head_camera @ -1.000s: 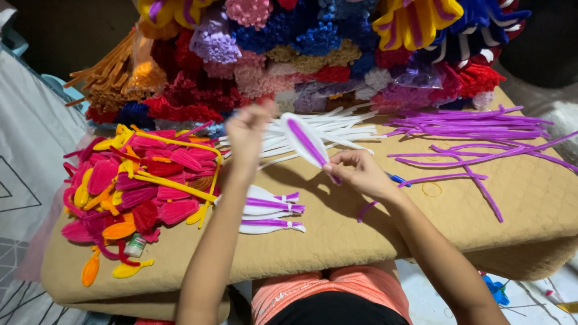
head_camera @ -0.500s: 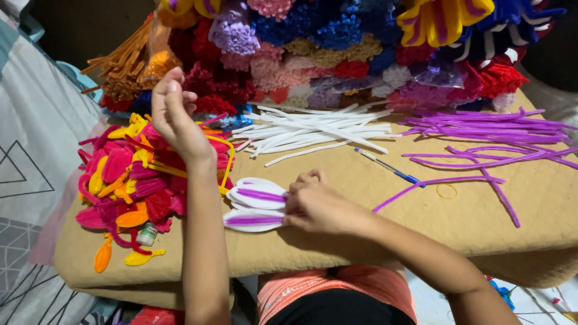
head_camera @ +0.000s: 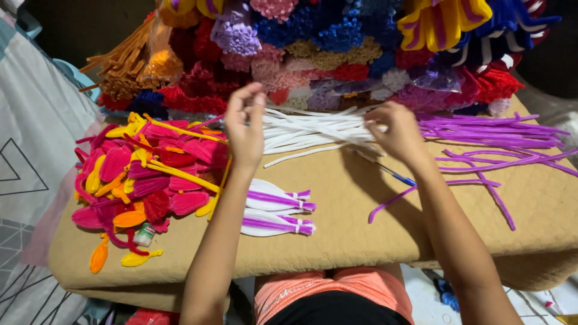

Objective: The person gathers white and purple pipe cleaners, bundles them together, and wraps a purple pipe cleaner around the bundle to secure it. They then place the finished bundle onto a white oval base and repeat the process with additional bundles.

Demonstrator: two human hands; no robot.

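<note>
The left hand (head_camera: pixel 245 129) is raised over the tabletop (head_camera: pixel 361 235), its fingers (head_camera: pixel 248 99) pinched together at the near end of the white stems (head_camera: pixel 313 129); whether they actually hold one of the stems cannot be told. The right hand (head_camera: pixel 400 132) lies on the far end of the same bundle, fingers curled down onto the stems and closed around a few of them. The white stems lie flat in a loose sheaf between the two hands, running from one set of fingers to the other. Below the left fingers, toward the person, lie finished white petals (head_camera: pixel 274 207) with purple centres. Left of those fingers is a heap of pink, red and yellow petals (head_camera: pixel 144 174). Right of the right fingers lie purple stems (head_camera: pixel 487 129), and just beneath that hand a blue pen (head_camera: pixel 388 171). Beyond both hands stands a bank of fuzzy flowers (head_camera: pixel 337 42) in many colours.
</note>
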